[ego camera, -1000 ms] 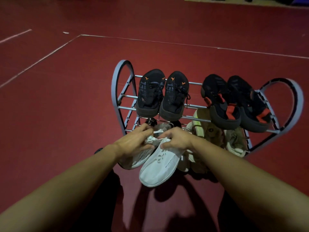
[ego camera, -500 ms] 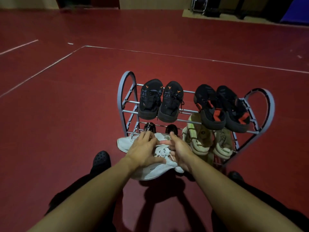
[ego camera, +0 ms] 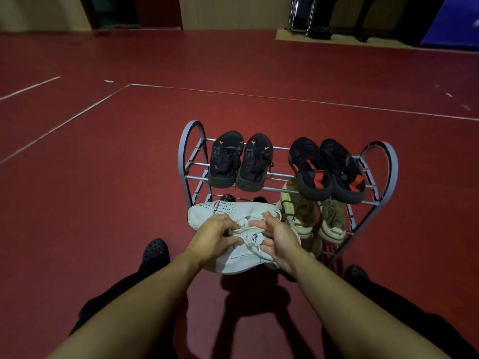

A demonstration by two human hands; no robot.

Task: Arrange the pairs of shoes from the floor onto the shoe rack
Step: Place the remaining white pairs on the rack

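Note:
A grey metal shoe rack [ego camera: 383, 161] with heart-shaped ends stands on the red floor. Its top shelf carries a black pair with orange marks [ego camera: 239, 161] on the left and a black-and-red pair [ego camera: 328, 171] on the right. A cream pair [ego camera: 308, 216] sits on the lower shelf at the right. A white pair of sneakers [ego camera: 228, 211] lies sideways at the rack's lower left front. My left hand [ego camera: 215, 238] grips the white sneakers from the left. My right hand [ego camera: 276, 239] rests against them on the right, fingers partly spread. Two dark shoe tips [ego camera: 226, 197] peek out behind.
My feet in black clogs [ego camera: 155, 252] are planted on the floor either side of the rack's front. White court lines [ego camera: 77, 115] cross the red floor. A wall, a dark doorway and a metal chair frame [ego camera: 300, 15] stand far behind.
The white sneakers have turned from pointing toward me to lying sideways against the rack's lower left. The view has pulled back and tilted up, showing the far wall.

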